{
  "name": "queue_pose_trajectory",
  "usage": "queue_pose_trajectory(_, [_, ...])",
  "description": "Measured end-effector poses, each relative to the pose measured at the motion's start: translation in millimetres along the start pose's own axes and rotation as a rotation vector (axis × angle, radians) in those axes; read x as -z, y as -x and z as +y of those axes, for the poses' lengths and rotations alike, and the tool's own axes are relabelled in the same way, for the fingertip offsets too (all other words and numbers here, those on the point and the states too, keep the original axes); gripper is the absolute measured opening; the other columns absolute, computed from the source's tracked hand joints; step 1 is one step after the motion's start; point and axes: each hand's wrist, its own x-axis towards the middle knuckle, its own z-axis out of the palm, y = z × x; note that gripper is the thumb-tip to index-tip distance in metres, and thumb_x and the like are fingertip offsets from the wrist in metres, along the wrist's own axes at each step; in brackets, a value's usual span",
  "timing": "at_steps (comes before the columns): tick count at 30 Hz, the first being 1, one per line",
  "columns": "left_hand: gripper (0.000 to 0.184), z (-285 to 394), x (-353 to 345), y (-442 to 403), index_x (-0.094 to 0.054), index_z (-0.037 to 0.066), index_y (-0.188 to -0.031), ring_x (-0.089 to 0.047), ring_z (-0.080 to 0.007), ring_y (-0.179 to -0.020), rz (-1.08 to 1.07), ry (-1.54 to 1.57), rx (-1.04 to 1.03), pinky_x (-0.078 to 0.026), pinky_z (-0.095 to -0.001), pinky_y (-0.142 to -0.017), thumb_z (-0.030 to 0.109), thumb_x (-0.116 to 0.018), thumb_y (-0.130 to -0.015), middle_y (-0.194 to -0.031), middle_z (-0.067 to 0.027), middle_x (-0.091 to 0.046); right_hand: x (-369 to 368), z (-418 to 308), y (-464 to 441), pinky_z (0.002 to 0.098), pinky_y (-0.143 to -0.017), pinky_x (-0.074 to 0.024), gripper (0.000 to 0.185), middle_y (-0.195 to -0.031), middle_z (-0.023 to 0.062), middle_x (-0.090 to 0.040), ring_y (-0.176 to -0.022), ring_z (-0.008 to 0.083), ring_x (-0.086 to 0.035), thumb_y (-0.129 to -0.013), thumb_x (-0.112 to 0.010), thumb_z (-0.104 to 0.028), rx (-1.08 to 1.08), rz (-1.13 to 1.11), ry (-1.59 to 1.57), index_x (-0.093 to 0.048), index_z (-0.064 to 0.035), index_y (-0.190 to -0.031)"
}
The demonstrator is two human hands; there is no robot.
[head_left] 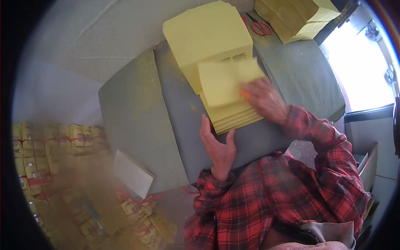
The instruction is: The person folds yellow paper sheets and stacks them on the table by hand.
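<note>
My right hand point(266, 100) is over a pile of yellow paper envelopes point(238, 121), its fingers closed on the edge of the top yellow envelope point(218, 85). Motion blurs both that envelope and the fingertips. A small orange patch point(245, 93) shows at the fingertips; I cannot make out what it is. My left hand point(218, 146) is held open at the near left corner of the pile, thumb and fingers apart. Behind the pile lies a larger stack of yellow envelopes point(204, 35), with dark printing near its front edge.
Red-handled scissors point(261, 28) lie on the grey work surface point(129, 121), near a big yellow paper bundle point(298, 16). A pale flat block point(132, 174) sits at the left edge. Bundles of yellow packets point(35, 166) with red ties are at lower left. A bright window point(360, 62) is on the right.
</note>
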Motion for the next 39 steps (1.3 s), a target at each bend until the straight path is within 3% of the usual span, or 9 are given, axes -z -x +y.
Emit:
queue_pose_trajectory(2, [0.082, 1, -2, -1, -0.038, -0.007, -0.156, -0.052, -0.0462, -0.135, 0.020, 0.052, -0.002, -0.043, -0.0515, -0.116, 0.004, -0.078, -0.086, -0.158, -0.0310, -0.046, 19, -8, 3, 0.0479, -0.100, -0.0498, 0.039, -0.149, 0.0129, -0.061, -0.110, 0.0328, -0.062, -0.090, -0.069, -0.012, -0.130, -0.788, -0.342, -0.069, -0.0056, -0.128])
queue_pose_trajectory(9, [0.083, -3, 2, 0, -0.038, -0.007, -0.157, -0.053, -0.0454, -0.133, -0.045, -0.042, -0.020, -0.043, -0.0509, -0.115, 0.004, -0.078, -0.085, -0.157, -0.0305, -0.047, -22, 12, -88, 0.0474, -0.115, -0.0407, 0.046, -0.162, 0.0138, -0.045, -0.138, 0.0356, -0.049, -0.090, -0.066, -0.013, -0.051, 0.074, 0.168, -0.064, -0.0054, -0.135])
queue_pose_trajectory(14, [0.082, 0, 6, 0, -0.038, -0.007, -0.157, -0.053, -0.0449, -0.132, -0.108, -0.073, -0.009, -0.044, -0.0504, -0.114, 0.004, -0.078, -0.086, -0.157, -0.0300, -0.047, -47, 59, -93, 0.0471, -0.110, -0.0451, 0.044, -0.155, 0.0138, -0.055, -0.129, 0.0336, -0.056, -0.089, -0.067, -0.013, 0.096, 0.227, 0.201, -0.065, -0.0025, -0.131])
queue_pose_trajectory(20, [0.079, 0, 2, -1, -0.040, -0.007, -0.156, -0.054, -0.0442, -0.131, -0.036, -0.008, 0.009, -0.045, -0.0494, -0.112, 0.005, -0.078, -0.086, -0.154, -0.0281, -0.051, -2, 7, -2, 0.0449, -0.101, -0.0503, 0.037, -0.145, 0.0132, -0.064, -0.114, 0.0325, -0.064, -0.089, -0.068, -0.011, 0.078, 0.048, 0.026, -0.069, -0.0025, -0.124])
queue_pose_trajectory(22, [0.078, 1, -2, -2, -0.042, -0.007, -0.155, -0.054, -0.0439, -0.130, 0.024, 0.050, -0.002, -0.045, -0.0490, -0.112, 0.005, -0.078, -0.087, -0.153, -0.0273, -0.052, 13, -5, 11, 0.0448, -0.100, -0.0503, 0.039, -0.143, 0.0146, -0.065, -0.114, 0.0339, -0.064, -0.090, -0.068, -0.011, -0.125, -0.712, -0.213, -0.069, -0.0054, -0.128])
queue_pose_trajectory(24, [0.078, 0, -3, -3, -0.042, -0.007, -0.155, -0.054, -0.0439, -0.131, -0.005, 0.027, -0.006, -0.045, -0.0489, -0.112, 0.005, -0.078, -0.087, -0.153, -0.0274, -0.052, 23, -5, -3, 0.0465, -0.103, -0.0486, 0.034, -0.148, 0.0172, -0.060, -0.119, 0.0368, -0.061, -0.091, -0.067, -0.012, -0.158, -0.741, -0.325, -0.070, -0.0071, -0.125])
queue_pose_trajectory(29, [0.079, -1, 1, -2, -0.041, -0.007, -0.155, -0.053, -0.0441, -0.131, -0.044, -0.062, -0.005, -0.045, -0.0488, -0.112, 0.005, -0.078, -0.087, -0.154, -0.0281, -0.051, -8, 13, -88, 0.0444, -0.110, -0.0448, 0.035, -0.157, 0.0177, -0.047, -0.134, 0.0353, -0.049, -0.089, -0.066, -0.013, -0.052, 0.045, 0.184, -0.068, -0.0073, -0.124])
queue_pose_trajectory(34, [0.080, 0, 4, -1, -0.040, -0.008, -0.156, -0.053, -0.0444, -0.132, -0.115, -0.078, 0.024, -0.045, -0.0491, -0.112, 0.006, -0.078, -0.087, -0.155, -0.0292, -0.049, -42, 61, -92, 0.0444, -0.108, -0.0451, 0.033, -0.156, 0.0134, -0.053, -0.128, 0.0299, -0.054, -0.087, -0.068, -0.012, 0.088, 0.238, 0.227, -0.069, -0.0030, -0.119])
queue_pose_trajectory(39, [0.079, 1, 2, -2, -0.040, -0.008, -0.155, -0.054, -0.0438, -0.131, -0.060, -0.042, 0.024, -0.045, -0.0489, -0.112, 0.006, -0.078, -0.087, -0.154, -0.0287, -0.050, -4, 17, -4, 0.0443, -0.098, -0.0510, 0.036, -0.142, 0.0100, -0.066, -0.108, 0.0313, -0.064, -0.090, -0.067, -0.011, 0.040, 0.052, 0.010, -0.069, -0.0049, -0.125])
